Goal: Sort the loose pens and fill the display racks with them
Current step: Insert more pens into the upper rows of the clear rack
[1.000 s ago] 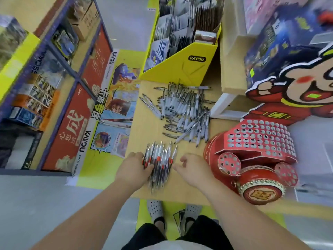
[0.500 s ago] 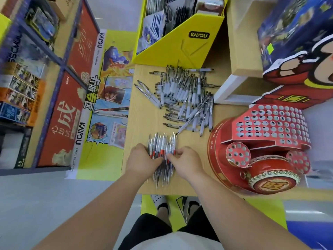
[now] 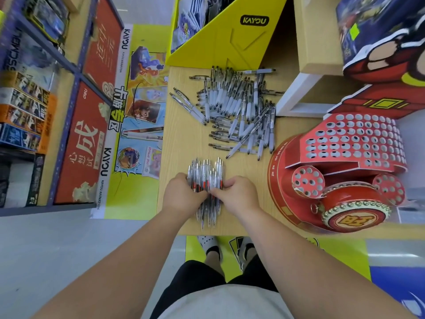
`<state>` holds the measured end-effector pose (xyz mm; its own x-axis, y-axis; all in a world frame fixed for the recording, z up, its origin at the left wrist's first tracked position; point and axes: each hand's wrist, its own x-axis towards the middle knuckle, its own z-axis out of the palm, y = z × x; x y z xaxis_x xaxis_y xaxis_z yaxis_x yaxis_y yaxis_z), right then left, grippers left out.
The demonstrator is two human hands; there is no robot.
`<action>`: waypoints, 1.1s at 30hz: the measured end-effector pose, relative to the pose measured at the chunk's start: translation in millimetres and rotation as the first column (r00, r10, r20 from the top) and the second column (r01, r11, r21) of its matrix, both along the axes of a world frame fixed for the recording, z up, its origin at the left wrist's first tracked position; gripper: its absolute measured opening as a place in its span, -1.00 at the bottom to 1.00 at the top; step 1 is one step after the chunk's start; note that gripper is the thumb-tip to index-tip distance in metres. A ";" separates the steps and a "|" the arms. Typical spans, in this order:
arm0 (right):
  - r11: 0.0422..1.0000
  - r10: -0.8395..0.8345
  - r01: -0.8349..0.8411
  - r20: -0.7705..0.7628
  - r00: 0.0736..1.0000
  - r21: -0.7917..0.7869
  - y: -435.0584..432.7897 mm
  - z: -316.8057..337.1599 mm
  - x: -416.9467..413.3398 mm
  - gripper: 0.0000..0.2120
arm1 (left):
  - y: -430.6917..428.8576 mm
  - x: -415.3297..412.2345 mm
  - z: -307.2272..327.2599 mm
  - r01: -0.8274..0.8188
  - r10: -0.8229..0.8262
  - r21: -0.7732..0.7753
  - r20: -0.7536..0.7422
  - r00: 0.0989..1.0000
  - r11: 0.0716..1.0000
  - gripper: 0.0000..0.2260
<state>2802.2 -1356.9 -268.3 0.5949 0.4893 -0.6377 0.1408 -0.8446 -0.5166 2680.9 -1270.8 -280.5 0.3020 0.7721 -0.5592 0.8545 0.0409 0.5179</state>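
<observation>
A tight bundle of clear pens with red bands (image 3: pixel 206 173) lies on the wooden table (image 3: pixel 179 139) near its front edge. My left hand (image 3: pixel 182 196) grips the bundle from the left and my right hand (image 3: pixel 236 194) pinches it from the right, fingers curled over the barrels. A loose heap of clear and white pens (image 3: pixel 236 109) is spread farther back on the table. To the right stands a red drum-shaped display rack (image 3: pixel 333 171) whose round holes hold no pens.
A yellow Kayou card display (image 3: pixel 227 35) stands behind the heap. A wooden shelf box (image 3: pixel 315 33) and a cartoon cut-out (image 3: pixel 386 54) are at the back right. Shelves with boxed goods (image 3: pixel 25 104) line the left aisle. My feet (image 3: pixel 211 245) show under the table edge.
Both hands have closed in on the red-banded bundle, squeezing it narrower. The camera has tilted down and nearer the table. The loose heap has not moved.
</observation>
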 end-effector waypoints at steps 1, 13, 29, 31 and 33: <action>1.000 -0.009 0.009 -0.009 1.000 0.010 0.1 1.8 0.3 -0.51 | -0.1 0.2 0.7 -0.005 0.005 -0.003 0.003 1.000 1.000 -0.65; 0.995 -0.085 0.085 0.008 0.996 0.053 1.4 -6.4 -4.7 -0.61 | -11.9 -0.3 0.5 -0.130 0.131 -0.010 0.114 0.985 0.991 -0.73; 0.990 -0.110 0.118 -0.100 0.989 0.080 -3.6 -30.9 -4.4 -0.57 | -10.1 -14.0 -2.1 -0.022 0.023 -0.008 0.152 0.988 1.000 -0.77; 0.989 -0.109 0.119 -0.121 0.987 0.085 -3.5 -31.8 -4.4 -0.53 | -10.0 -13.5 -2.6 -0.024 0.027 -0.022 0.146 0.989 0.999 -0.80; 0.990 -0.096 0.109 -0.137 0.986 0.085 -3.4 -31.7 -3.2 -0.54 | -10.0 -12.6 -2.9 -0.051 0.058 -0.054 0.150 0.987 0.997 -0.84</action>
<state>2799.0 -1360.3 -300.0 0.5582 0.4899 -0.6696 -0.0188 -0.7994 -0.6006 2668.3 -1280.8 -283.4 0.3445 0.7618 -0.5486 0.7621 0.1143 0.6373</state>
